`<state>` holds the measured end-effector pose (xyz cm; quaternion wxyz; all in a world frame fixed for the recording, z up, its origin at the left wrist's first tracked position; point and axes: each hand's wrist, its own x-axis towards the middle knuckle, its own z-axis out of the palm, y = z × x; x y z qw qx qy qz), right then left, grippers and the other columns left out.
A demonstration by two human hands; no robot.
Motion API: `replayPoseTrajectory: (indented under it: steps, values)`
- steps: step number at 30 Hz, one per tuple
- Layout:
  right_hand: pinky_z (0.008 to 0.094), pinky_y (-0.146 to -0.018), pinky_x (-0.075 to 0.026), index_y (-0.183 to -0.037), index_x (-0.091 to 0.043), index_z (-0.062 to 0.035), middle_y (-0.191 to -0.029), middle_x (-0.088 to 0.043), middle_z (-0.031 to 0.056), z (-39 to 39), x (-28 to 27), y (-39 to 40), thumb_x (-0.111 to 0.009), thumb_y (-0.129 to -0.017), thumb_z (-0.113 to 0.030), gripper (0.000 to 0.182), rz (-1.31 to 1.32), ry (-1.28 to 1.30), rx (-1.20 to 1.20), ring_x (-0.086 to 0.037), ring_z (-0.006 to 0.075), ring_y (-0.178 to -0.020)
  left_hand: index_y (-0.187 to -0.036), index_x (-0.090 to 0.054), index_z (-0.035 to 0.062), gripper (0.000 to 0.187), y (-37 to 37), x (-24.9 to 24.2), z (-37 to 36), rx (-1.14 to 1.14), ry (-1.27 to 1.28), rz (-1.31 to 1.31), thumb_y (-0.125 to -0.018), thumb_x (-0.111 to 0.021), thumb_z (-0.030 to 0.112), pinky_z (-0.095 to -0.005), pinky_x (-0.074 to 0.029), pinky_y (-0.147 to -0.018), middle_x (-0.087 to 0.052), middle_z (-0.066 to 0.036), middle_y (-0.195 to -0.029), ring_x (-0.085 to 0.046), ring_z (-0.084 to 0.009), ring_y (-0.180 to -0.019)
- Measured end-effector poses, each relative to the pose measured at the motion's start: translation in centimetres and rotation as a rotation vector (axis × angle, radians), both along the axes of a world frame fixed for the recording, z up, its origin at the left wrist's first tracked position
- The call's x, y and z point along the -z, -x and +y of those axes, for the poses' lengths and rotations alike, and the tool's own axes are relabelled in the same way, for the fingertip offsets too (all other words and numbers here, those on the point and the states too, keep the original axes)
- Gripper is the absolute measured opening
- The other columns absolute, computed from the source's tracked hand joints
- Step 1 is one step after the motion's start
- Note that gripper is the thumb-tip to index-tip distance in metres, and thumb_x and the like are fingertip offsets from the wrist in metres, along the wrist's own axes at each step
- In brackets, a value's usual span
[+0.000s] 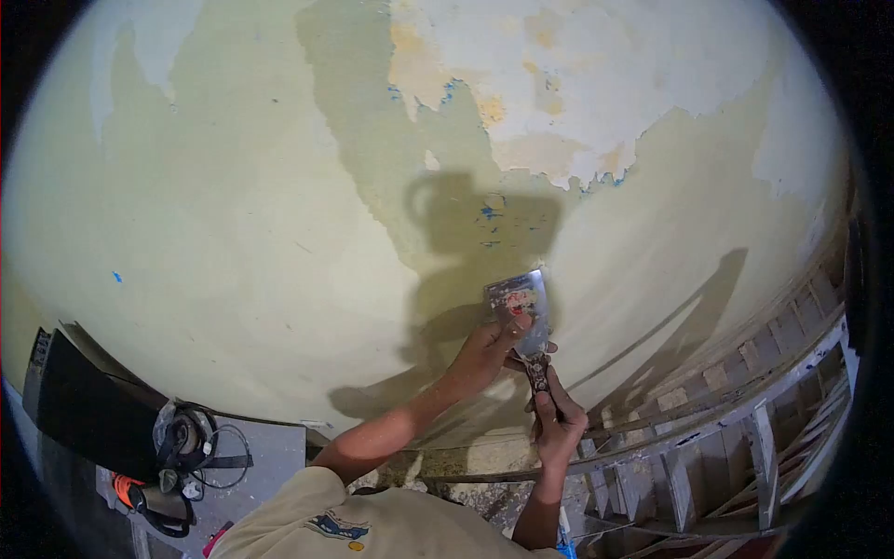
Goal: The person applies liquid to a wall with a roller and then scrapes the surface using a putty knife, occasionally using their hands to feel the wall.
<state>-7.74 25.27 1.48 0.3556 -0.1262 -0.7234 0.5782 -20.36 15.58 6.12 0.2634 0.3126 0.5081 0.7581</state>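
A wide-bladed putty knife (535, 321) is held blade-up in front of my chest, close to the wall. Its metal blade carries pale crumbs and a reddish patch. My right hand (559, 421) is wrapped round the dark handle. My left hand (489, 352) is closed on the lower blade, thumb on the front face and fingers partly hidden behind it. Facing me is a yellow-green painted wall (233, 233). At its upper part the paint has come away, leaving a ragged whitish bare area (587, 84) with blue flecks along its edge.
At lower left, a grey board (270, 466) bears a coiled cable with a device (191, 438). An orange-and-black item (130, 489) and a large black panel (88, 401) are beside it. A slatted wooden frame (689, 466) runs along the lower right, near the wall's foot.
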Motion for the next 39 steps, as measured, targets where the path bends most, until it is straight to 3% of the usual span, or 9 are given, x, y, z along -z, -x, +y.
replayPoseTrajectory:
  steps: [3,5,11,14,17,19,23,34,39]
  values:
    - [0.0189,-0.036,-0.028,-0.109,-0.057,-0.0001,-0.058,-0.056,0.0016,0.7,-1.0,-0.6,-0.061,-0.081,-0.019,0.034,0.024,-0.069,0.041,-0.036,0.0026,-0.04,-0.1,-0.054,-0.002,0.048,-0.4,0.3,0.7,0.003,-0.019,-0.055,-0.089,-0.04,0.042,-0.0299,-0.051,-0.069,-0.063,-0.011,-0.087,-0.062,-0.0172,-0.079]
    - [0.025,-0.058,-0.043,-0.107,-0.058,-0.0003,-0.072,-0.063,0.011,1.1,-2.1,-1.0,-0.06,-0.078,-0.005,0.03,-0.039,-0.145,-0.005,-0.052,0.0103,-0.06,-0.098,-0.054,-0.0037,0.05,-0.7,0.8,1.4,-0.02,-0.043,-0.055,-0.09,-0.038,0.044,-0.0293,-0.052,-0.068,-0.063,-0.013,-0.086,-0.062,-0.0179,-0.078]
    - [0.0251,-0.053,-0.041,-0.105,-0.061,-0.0046,-0.069,-0.061,0.0146,2.7,-2.4,-0.2,-0.062,-0.075,-0.004,0.03,0.058,-0.268,-0.021,-0.051,0.0132,-0.055,-0.094,-0.058,-0.004,0.05,-1.1,0.2,1.9,-0.177,-0.024,0.043,-0.09,-0.04,0.042,-0.029,-0.052,-0.065,-0.064,-0.012,-0.084,-0.063,-0.0179,-0.076]
    - [0.0259,-0.05,-0.039,-0.105,-0.061,-0.0055,-0.066,-0.058,0.0145,2.0,-1.7,-0.4,-0.062,-0.075,-0.005,0.03,0.046,-0.312,-0.005,-0.048,0.0152,-0.052,-0.092,-0.057,0.0002,0.034,-0.8,1.4,2.3,-0.2,-0.133,-0.14,-0.087,-0.051,0.033,-0.0281,-0.047,-0.064,-0.06,-0.006,-0.085,-0.059,-0.0141,-0.073]
    - [0.0268,-0.049,-0.038,-0.105,-0.061,-0.0057,-0.063,-0.056,0.0141,1.8,-1.6,1.1,-0.061,-0.076,-0.006,0.029,0.126,-0.305,-0.076,-0.045,0.0165,-0.05,-0.089,-0.057,-0.0007,0.034,-0.4,0.8,1.7,-0.512,-0.012,0.383,-0.088,-0.05,0.032,-0.0275,-0.047,-0.061,-0.06,-0.006,-0.082,-0.059,-0.0134,-0.072]
    - [0.0267,-0.05,-0.039,-0.105,-0.061,-0.0051,-0.063,-0.056,0.0136,0.7,-4.0,1.0,-0.061,-0.077,-0.007,0.028,0.126,-0.323,-0.066,-0.046,0.0157,-0.05,-0.089,-0.059,-0.0038,0.043,-0.3,-3.0,0.4,-0.312,-0.192,-0.024,-0.09,-0.042,0.036,-0.0281,-0.051,-0.059,-0.064,-0.01,-0.074,-0.062,-0.0175,-0.066]
    - [0.0261,-0.053,-0.042,-0.104,-0.061,-0.004,-0.065,-0.059,0.0129,1.0,-2.1,-0.4,-0.059,-0.079,-0.007,0.025,0.056,-0.196,-0.015,-0.05,0.013,-0.054,-0.081,-0.06,-0.004,0.046,-0.4,0.9,1.5,-0.307,0.088,0.035,-0.09,-0.043,0.038,-0.0285,-0.052,-0.06,-0.063,-0.009,-0.074,-0.061,-0.0158,-0.067]
    - [0.0258,-0.049,-0.038,-0.104,-0.061,-0.0037,-0.06,-0.058,0.0121,2.1,-2.0,-0.6,-0.061,-0.079,-0.011,0.027,0.062,-0.25,0.011,-0.048,0.0118,-0.051,-0.082,-0.061,-0.0053,0.045,-1.1,0.3,2.7,-0.237,-0.154,-0.048,-0.088,-0.047,0.037,-0.0267,-0.051,-0.06,-0.063,-0.009,-0.075,-0.061,-0.0143,-0.067]
    - [0.0253,-0.05,-0.039,-0.105,-0.061,-0.0057,-0.062,-0.059,0.0121,1.8,-3.1,-0.8,-0.061,-0.079,-0.014,0.027,0.0,-0.271,0.042,-0.048,0.011,-0.052,-0.101,-0.051,0.001,0.035,-1.0,-0.2,2.7,-0.19,-0.162,-0.181,-0.088,-0.049,0.034,-0.0286,-0.05,-0.064,-0.06,-0.009,-0.086,-0.061,-0.0148,-0.073]
